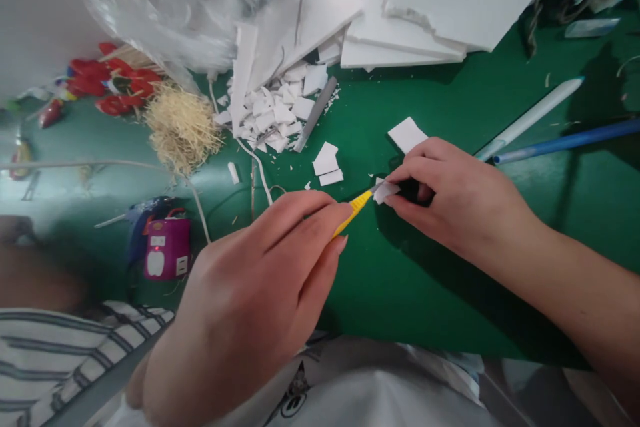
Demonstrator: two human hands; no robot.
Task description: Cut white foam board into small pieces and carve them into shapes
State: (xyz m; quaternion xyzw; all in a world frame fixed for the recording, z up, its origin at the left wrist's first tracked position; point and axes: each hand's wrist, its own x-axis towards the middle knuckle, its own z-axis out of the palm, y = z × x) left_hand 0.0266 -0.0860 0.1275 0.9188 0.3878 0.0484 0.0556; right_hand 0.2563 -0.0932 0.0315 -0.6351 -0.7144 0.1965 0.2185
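Note:
My left hand [250, 280] is closed around a yellow craft knife [354, 210], its blade pointing up and to the right. The tip meets a small piece of white foam board [385, 191], pinched between the thumb and fingertips of my right hand [455, 193]. Just beyond my right hand lies a larger white foam rectangle [407, 135]. Two more small cut foam pieces [327, 159] rest to the left of the blade. My right palm and some of its fingers are partly hidden.
A heap of white scraps [275, 110] and stacked foam sheets [435, 27] lie at the back. On the left are straw-coloured shreds [181, 125], a purple box [167, 248] and cords. Two tubes [565, 140] lie at right. Another person's striped sleeve [60, 360] is at lower left.

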